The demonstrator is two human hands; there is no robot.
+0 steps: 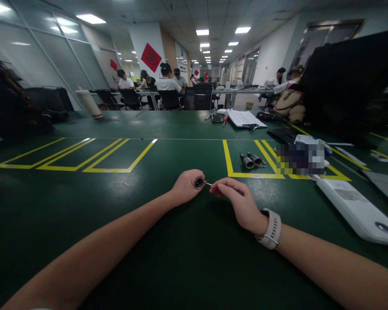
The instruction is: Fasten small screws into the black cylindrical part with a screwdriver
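My left hand is wrapped around a metal cylinder, its round open end facing me. Opposite it, my right hand pinches a thin metal rod, perhaps a hex key. The rod's tip reaches the side of the cylinder by my left fingers; whether it sits in a hole there is too small to tell. Both hands are just above the green table. To the right, two similar metal cylinders lie inside a yellow-taped box, with several tiny metal pieces beside them.
Yellow tape outlines mark the table at left and right. A white device lies at right, near a blurred-out item. Farther back are a clipboard with papers, a red screwdriver and a white bottle. People sit at distant desks.
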